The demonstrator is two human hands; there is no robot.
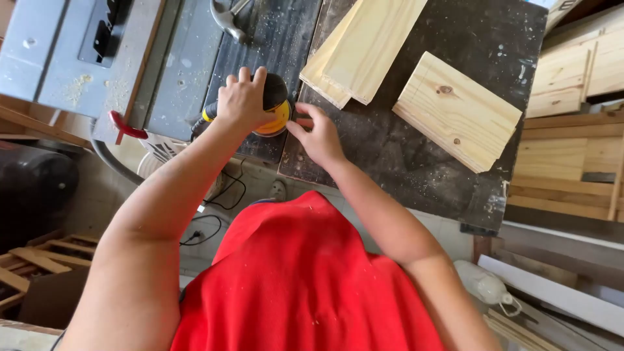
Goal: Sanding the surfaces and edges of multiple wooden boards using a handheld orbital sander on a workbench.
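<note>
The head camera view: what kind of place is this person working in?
Most likely a woodworking shop. Cut pine boards lie on a dusty dark workbench, the left hand grips a yellow and black sander, and a table saw stands alongside.

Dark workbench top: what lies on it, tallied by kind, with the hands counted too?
Yellow and black power sander: 1
Hammer: 1
Pine board pieces: 2, a long stack and a short block
Hands on the sander: 2, left hand and right hand
Total: 6
</note>
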